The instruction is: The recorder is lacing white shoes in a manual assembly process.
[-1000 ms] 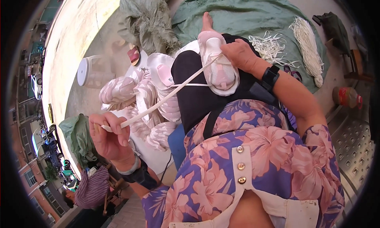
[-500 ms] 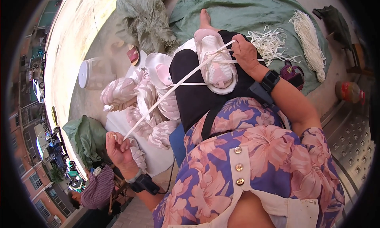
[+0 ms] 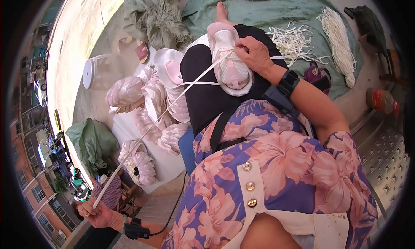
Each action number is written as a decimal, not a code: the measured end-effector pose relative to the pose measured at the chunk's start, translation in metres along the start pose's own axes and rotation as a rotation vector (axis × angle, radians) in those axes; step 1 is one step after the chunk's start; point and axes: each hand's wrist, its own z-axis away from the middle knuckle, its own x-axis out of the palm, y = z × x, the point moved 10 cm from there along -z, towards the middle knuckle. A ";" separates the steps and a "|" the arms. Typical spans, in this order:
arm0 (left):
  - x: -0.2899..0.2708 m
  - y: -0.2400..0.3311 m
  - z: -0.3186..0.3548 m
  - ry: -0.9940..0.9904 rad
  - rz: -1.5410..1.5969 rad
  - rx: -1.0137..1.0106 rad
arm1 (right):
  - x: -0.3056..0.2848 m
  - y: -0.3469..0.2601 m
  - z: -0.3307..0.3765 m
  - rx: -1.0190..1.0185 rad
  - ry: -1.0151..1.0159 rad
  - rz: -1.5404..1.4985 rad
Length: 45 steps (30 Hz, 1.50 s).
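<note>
A pink-and-white shoe upper (image 3: 225,35) lies across my black-trousered lap, its rounded end toward me. A flat white shoelace (image 3: 161,118) runs taut from its lacing area down to the lower left. At that far end my left hand (image 3: 100,214) is closed around the lace, held well out to the side. My right hand (image 3: 256,55) grips the shoe's right side by the lacing, fingers bent together; the fingertips are partly hidden. Another stretch of lace (image 3: 200,83) leaves the shoe to the left, and a short one shows right of my right hand.
Stacked pink-and-white uppers (image 3: 154,103) lie on a pale sheet at the left. Loose white laces (image 3: 292,42) and a long lace bundle (image 3: 338,44) rest on green cloth (image 3: 255,7). Also around are a purple bag (image 3: 317,77), a white stool (image 3: 91,72) and a bottle (image 3: 382,101).
My left hand has swung down and left, drawing the lace out longer. My right hand has dropped from a raised lace loop onto the shoe's side.
</note>
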 end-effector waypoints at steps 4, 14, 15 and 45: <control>-0.005 -0.011 0.007 -0.011 -0.104 -0.037 | -0.006 -0.007 0.009 -0.078 -0.073 0.029; -0.064 -0.143 -0.038 0.253 -0.221 -0.449 | -0.081 -0.026 0.059 -0.345 -0.217 0.360; -0.057 -0.151 -0.044 0.197 -0.133 -0.469 | -0.100 -0.019 0.062 -0.334 -0.197 0.397; 0.210 -0.360 -0.031 -0.297 -0.134 -0.721 | -0.030 -0.078 0.040 0.493 -0.617 -0.872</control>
